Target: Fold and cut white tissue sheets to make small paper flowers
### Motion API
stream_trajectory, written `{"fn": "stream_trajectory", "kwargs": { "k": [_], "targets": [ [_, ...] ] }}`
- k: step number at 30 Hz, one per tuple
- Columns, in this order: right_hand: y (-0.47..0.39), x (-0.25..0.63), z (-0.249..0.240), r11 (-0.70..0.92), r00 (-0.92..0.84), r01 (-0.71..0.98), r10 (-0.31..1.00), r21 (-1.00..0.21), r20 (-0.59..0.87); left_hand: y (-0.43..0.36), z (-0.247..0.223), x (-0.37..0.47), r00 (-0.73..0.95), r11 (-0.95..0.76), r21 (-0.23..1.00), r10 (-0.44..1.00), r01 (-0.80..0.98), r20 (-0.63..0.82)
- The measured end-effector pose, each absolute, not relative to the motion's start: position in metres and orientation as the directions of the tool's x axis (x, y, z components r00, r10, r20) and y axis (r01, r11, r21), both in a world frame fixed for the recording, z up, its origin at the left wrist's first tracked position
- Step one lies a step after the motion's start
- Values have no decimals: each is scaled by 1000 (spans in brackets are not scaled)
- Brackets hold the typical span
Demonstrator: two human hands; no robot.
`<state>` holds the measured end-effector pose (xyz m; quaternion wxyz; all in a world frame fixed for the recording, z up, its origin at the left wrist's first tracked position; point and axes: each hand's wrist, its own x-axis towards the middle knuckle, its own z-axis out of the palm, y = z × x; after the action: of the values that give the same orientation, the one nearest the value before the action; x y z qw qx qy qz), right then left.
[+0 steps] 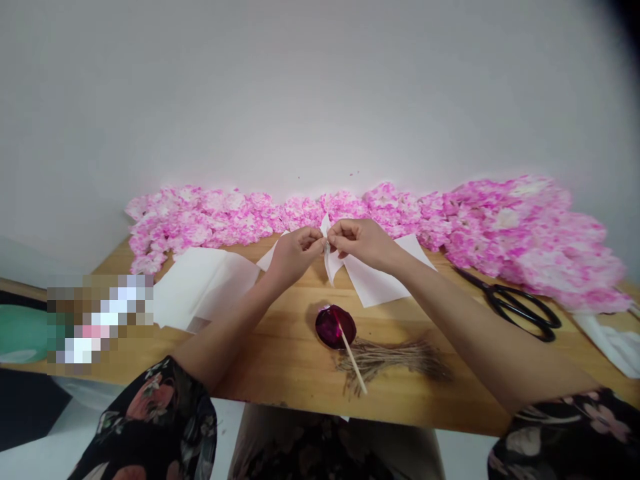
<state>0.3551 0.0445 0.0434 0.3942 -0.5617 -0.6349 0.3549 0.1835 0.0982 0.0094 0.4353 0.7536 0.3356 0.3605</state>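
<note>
Over the middle of the wooden table, a gathered piece of white paper [330, 265] is pinched at its waist between both hands. My left hand [299, 251] grips it from the left, fingertips pressed together. From the right, my right hand [361, 241] closes thumb and fingers on the same spot. The paper's ends flare out above and below the fingers. Below the hands stands a small dish of dark magenta liquid [327, 327], with a thin wooden stick [355, 363] leaning out of it. Beside the dish lies a bundle of thin brown twine or stems [400, 360].
Pink and white paper flowers [220, 217] line the wall side, piled higher at right [530, 233]. Black-handled scissors [520, 310] lie at right. White paper sheets [193, 283] rest at left, and another sheet [383, 277] behind my right forearm. A green object [25, 333] is at far left.
</note>
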Motion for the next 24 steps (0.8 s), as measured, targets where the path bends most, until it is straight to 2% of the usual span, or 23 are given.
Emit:
{"fn": "stream_trajectory", "kwargs": {
  "k": [7, 16, 24],
  "targets": [
    [43, 359, 43, 124, -27, 449, 992, -885, 125, 101, 11, 190, 498, -432, 871, 823, 235, 274],
    [41, 361, 49, 129, 6, 424, 989, -896, 145, 92, 25, 192, 508, -348, 932, 824, 106, 250],
    [40, 362, 52, 82, 72, 265, 992, -961, 104, 93, 22, 192, 541, -318, 946, 809, 70, 231]
  ]
}}
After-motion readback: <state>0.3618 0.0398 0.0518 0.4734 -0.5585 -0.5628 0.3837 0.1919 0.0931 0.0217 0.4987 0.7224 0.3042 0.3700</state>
